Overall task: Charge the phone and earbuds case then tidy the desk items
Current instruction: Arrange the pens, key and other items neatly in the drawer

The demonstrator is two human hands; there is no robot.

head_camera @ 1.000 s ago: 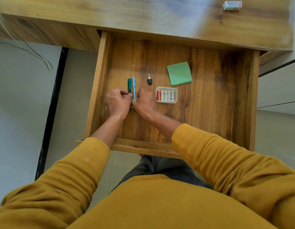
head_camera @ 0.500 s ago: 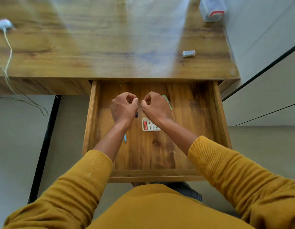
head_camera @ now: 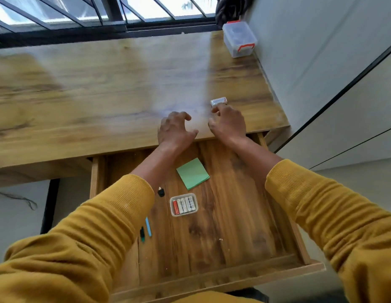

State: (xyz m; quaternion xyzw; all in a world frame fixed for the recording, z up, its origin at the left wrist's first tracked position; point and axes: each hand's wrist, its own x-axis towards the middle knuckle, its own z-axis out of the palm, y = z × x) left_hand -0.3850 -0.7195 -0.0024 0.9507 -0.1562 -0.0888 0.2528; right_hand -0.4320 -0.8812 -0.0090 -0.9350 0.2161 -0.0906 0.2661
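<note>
Left hand: my left hand (head_camera: 176,130) hovers over the worktop (head_camera: 102,95) edge, fingers bent like a claw, holding nothing.
Right hand: my right hand (head_camera: 228,123) reaches toward 12 o'clock; its fingertips (head_camera: 215,109) touch the small white box (head_camera: 219,101). I cannot tell if it is pinched yet.
Drawer: the drawer (head_camera: 212,278) stands pulled out at 6 o'clock.
Put away: inside it lie the green sticky notes (head_camera: 192,173), the battery tray (head_camera: 184,204), a little black key (head_camera: 160,192), and two pens (head_camera: 146,229) at 7 o'clock.
Phone and earbuds case: I see neither here, so I cannot tell if they are charging.
Left to do: I think the small white box goes in the drawer next, then the drawer gets pushed shut.
Far corner: a clear tub (head_camera: 239,38) with an orange clip sits at 1 o'clock.
</note>
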